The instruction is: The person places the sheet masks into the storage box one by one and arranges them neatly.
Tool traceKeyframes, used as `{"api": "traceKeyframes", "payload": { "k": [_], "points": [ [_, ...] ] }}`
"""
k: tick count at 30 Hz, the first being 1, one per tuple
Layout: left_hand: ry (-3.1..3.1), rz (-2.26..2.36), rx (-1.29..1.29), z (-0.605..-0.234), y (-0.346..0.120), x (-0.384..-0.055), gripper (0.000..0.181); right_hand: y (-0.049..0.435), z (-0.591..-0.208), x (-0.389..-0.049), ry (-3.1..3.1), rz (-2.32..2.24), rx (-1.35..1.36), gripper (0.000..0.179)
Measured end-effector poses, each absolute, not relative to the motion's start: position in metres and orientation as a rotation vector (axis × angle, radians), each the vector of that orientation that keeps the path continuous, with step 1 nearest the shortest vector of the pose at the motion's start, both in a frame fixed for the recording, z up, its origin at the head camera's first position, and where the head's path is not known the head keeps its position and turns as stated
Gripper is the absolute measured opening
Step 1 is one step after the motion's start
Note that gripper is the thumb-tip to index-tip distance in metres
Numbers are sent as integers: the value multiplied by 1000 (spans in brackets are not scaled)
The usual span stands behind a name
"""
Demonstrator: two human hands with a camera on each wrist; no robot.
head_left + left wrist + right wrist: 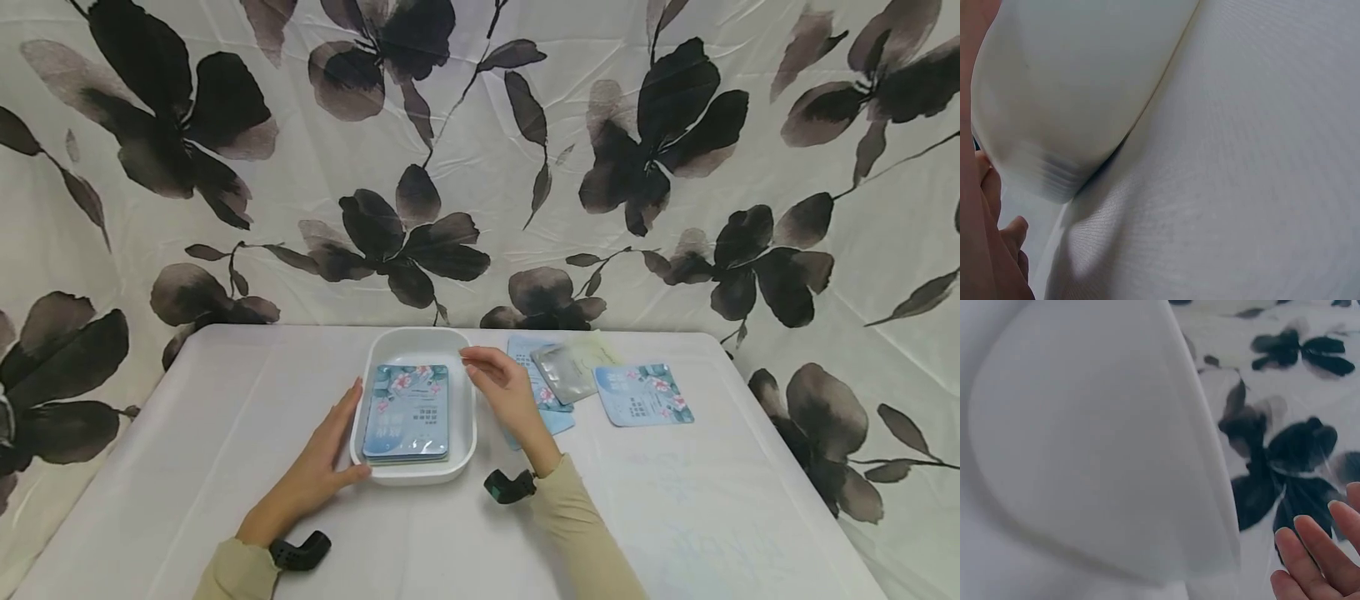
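At the near edge of the head view, two pale sleeves (238, 571) reached over the white worktop (690, 517), with a black wrist device (302, 552) on the left and a matching one (510, 487) on the right. Beyond these, the left hand (322, 454) lay along a white tray (416, 479), its fingers extended on the left wall and its thumb set apart at the near left corner. Within the tray, a stack of blue floral packets (408, 412) lay flat, long axis running near to far, between the two hands. Past the tray's right side, the right hand (510, 396) pointed leftward, fingers fairly straight and pinching nothing, tips beside the far right rim; whether they touched it could not be told. The governing relation was the right hand's position between the stack, to its left, and the loose packets, to its right; it was the nearer hand to the latter. Of these, a silvery packet (558, 379) partly overlay blue packets (546, 395), while a separate blue packet (643, 395) lay farther right, long axis roughly sideways. A floral cloth (487, 158) hung behind.
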State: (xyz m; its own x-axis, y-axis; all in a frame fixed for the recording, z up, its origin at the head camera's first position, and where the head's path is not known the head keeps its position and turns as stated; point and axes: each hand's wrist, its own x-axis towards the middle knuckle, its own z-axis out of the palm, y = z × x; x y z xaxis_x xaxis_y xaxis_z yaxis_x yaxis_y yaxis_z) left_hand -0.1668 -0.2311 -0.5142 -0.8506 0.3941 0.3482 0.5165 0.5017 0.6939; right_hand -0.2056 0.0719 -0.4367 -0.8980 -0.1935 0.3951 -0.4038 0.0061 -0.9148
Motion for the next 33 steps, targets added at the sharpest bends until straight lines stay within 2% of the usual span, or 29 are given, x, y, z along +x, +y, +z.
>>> {"api": "traceKeyframes", "payload": {
  "k": [8,17,21,26,33],
  "points": [
    [-2587,-1263,-793,-516,-234,-168,113,126,-455,-220,-2038,1958,458,27],
    [-2577,-1270,-798,-516,-234,-169,114,189,-440,-219,-2152,1809,246,29],
    [-2580,-1268,-799,-516,-233,-169,114,220,-451,-228,-2270,1663,184,30],
    [-2591,-1269,-786,-517,-232,-170,113,259,-466,-238,-2507,1483,81,38],
    [-2595,-1264,-784,-519,-230,-170,113,298,-471,-243,-2889,1218,84,64]
  ]
}}
